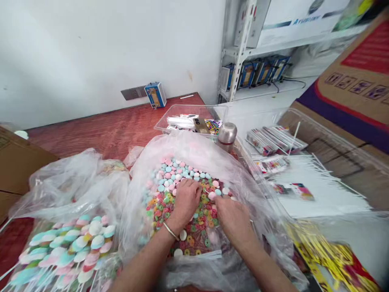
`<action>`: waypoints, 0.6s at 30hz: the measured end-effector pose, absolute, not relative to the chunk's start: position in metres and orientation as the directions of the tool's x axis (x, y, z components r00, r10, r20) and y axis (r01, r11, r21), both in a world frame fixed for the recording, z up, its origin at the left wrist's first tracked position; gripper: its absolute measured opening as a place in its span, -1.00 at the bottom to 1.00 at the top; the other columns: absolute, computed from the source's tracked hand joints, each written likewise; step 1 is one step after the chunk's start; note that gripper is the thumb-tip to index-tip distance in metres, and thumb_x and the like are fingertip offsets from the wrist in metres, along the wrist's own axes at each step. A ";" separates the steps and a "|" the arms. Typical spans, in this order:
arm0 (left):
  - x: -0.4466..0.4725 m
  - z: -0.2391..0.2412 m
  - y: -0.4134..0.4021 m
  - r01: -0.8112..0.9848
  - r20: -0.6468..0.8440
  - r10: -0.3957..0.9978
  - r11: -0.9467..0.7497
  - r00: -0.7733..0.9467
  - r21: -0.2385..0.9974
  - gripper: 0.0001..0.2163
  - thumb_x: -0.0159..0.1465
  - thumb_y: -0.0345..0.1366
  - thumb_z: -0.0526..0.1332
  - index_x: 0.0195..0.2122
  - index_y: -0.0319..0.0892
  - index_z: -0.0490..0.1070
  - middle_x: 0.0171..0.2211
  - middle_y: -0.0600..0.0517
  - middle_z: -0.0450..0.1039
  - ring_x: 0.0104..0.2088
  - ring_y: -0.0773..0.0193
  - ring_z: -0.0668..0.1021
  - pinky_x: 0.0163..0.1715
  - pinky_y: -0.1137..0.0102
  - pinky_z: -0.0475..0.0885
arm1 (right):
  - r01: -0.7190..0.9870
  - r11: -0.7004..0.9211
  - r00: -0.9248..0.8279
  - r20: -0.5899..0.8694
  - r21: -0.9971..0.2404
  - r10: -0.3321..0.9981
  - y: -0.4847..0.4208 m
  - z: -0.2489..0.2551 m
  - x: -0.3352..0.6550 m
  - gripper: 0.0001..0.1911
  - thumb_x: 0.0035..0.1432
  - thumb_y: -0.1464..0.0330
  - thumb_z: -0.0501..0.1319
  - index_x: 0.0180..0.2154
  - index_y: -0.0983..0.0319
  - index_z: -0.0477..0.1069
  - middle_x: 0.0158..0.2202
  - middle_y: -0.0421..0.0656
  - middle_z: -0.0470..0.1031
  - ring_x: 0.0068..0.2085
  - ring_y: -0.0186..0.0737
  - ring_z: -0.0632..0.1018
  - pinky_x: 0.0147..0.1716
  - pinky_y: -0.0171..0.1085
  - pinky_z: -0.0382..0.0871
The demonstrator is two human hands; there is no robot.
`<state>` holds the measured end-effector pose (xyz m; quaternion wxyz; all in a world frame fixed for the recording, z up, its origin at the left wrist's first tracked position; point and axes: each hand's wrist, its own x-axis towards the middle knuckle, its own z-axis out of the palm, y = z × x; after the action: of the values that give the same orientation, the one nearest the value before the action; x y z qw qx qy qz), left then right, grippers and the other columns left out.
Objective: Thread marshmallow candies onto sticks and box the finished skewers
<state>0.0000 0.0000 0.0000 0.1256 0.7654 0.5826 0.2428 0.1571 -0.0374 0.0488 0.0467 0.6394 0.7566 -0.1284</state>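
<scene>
**Both hands down in the open bag of sweets**

The clear bag [194,142] sits at the centre of the frame, its mouth spread wide and its crumpled plastic walls standing up on every side of the hands. Inside lies a bed of sweets [170,178]: pastel discs toward the far side, coloured rings nearer the lower edge.

Open room is scant. At lower left a second bag [54,182], full of pastel lollipops [67,243], presses against the first. Just beyond the bag's far rim stand a steel flask [227,136] and a clear tray [188,111]. To the right a white surface carries thin white sticks [306,170] and packets, with yellow wrappers [331,259] at lower right. The only bare stretch is the red table [100,129] at upper left, bounded by a cardboard box [15,166] at the left edge and the wall behind.

Both forearms enter from the bottom edge and converge. The left hand [185,200], a bangle on its wrist, lies palm down with knuckles raised and fingers bent into the sweets; whether they grip anything cannot be told. The right hand [232,219], near it, also palm down, points up-left, its fingertips drawn together at a pink disc [212,196]; touching it, but a firm pinch cannot be confirmed.
</scene>
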 end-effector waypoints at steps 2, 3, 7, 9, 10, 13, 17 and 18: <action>0.000 0.000 0.000 0.786 0.185 0.965 -0.258 0.185 0.562 -0.92 0.24 -0.45 0.22 -0.36 -0.16 0.47 -0.23 -0.07 0.53 -0.11 0.07 0.44 -0.03 0.16 0.31 | 0.981 0.144 -0.172 -0.232 -0.132 0.957 -0.039 0.049 0.155 -0.72 0.34 0.53 0.03 -0.14 0.23 0.50 -0.23 -0.02 0.60 -0.24 0.00 0.66 -0.40 -0.23 0.33; 0.000 0.000 0.001 0.766 0.167 0.971 -0.239 0.172 0.597 -0.91 0.23 -0.46 0.22 -0.37 -0.15 0.48 -0.23 -0.06 0.53 -0.11 0.07 0.45 -0.02 0.17 0.30 | 0.981 0.142 -0.170 -0.229 -0.134 0.958 -0.039 0.049 0.154 -0.73 0.34 0.53 0.04 -0.14 0.23 0.50 -0.22 -0.02 0.60 -0.24 -0.01 0.65 -0.40 -0.23 0.32; -0.002 0.002 0.004 0.713 0.119 0.989 -0.143 0.084 0.686 -0.91 0.20 -0.45 0.23 -0.39 -0.14 0.50 -0.27 -0.05 0.54 -0.12 0.08 0.48 -0.02 0.18 0.32 | 0.977 0.150 -0.180 -0.203 -0.155 0.963 -0.036 0.042 0.154 -0.77 0.37 0.47 0.05 -0.15 0.20 0.48 -0.23 -0.07 0.60 -0.24 -0.11 0.65 -0.41 -0.28 0.26; -0.005 0.003 0.006 0.676 0.081 0.997 -0.073 0.019 0.733 -0.92 0.21 -0.39 0.22 -0.37 -0.14 0.51 -0.30 -0.04 0.56 -0.17 0.11 0.52 -0.10 0.21 0.36 | 0.973 0.159 -0.190 -0.189 -0.167 0.963 -0.036 0.038 0.156 -0.78 0.39 0.42 0.05 -0.18 0.18 0.47 -0.26 -0.12 0.60 -0.26 -0.15 0.64 -0.42 -0.28 0.23; -0.007 0.003 0.007 0.650 0.054 0.999 -0.034 -0.010 0.759 -0.92 0.22 -0.34 0.23 -0.35 -0.14 0.52 -0.31 -0.03 0.57 -0.22 0.13 0.54 -0.16 0.24 0.38 | 0.972 0.158 -0.189 -0.182 -0.171 0.965 -0.036 0.036 0.157 -0.77 0.40 0.40 0.04 -0.20 0.17 0.47 -0.27 -0.14 0.60 -0.28 -0.16 0.64 -0.42 -0.28 0.23; -0.013 0.003 0.009 0.556 -0.034 0.997 0.068 -0.071 0.828 -0.84 0.23 -0.20 0.23 -0.32 -0.16 0.54 -0.37 -0.02 0.59 -0.40 0.21 0.56 -0.37 0.34 0.41 | 0.970 0.139 -0.167 -0.130 -0.202 0.977 -0.042 0.032 0.161 -0.72 0.44 0.36 0.00 -0.24 0.16 0.46 -0.30 -0.16 0.59 -0.30 -0.18 0.63 -0.42 -0.27 0.21; -0.014 0.007 0.007 0.461 -0.086 0.990 0.128 -0.110 0.878 -0.81 0.20 -0.17 0.24 -0.28 -0.16 0.55 -0.27 -0.04 0.62 -0.39 0.25 0.58 -0.41 0.40 0.41 | 0.963 0.119 -0.139 -0.069 -0.243 0.988 -0.049 0.030 0.161 -0.73 0.44 0.33 0.00 -0.24 0.14 0.45 -0.30 -0.19 0.60 -0.32 -0.18 0.63 -0.44 -0.26 0.17; -0.013 0.010 0.006 0.446 -0.091 0.990 0.131 -0.109 0.886 -0.81 0.19 -0.18 0.25 -0.29 -0.16 0.55 -0.25 -0.04 0.61 -0.37 0.24 0.58 -0.39 0.40 0.41 | 0.963 0.117 -0.136 -0.066 -0.245 0.988 -0.050 0.030 0.160 -0.73 0.44 0.33 0.00 -0.24 0.13 0.45 -0.30 -0.20 0.60 -0.32 -0.17 0.63 -0.45 -0.25 0.16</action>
<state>-0.0132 0.0063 0.0096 0.3763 0.5512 0.6510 0.3615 0.1597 -0.0498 0.0296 -0.0566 0.6546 0.7451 -0.1145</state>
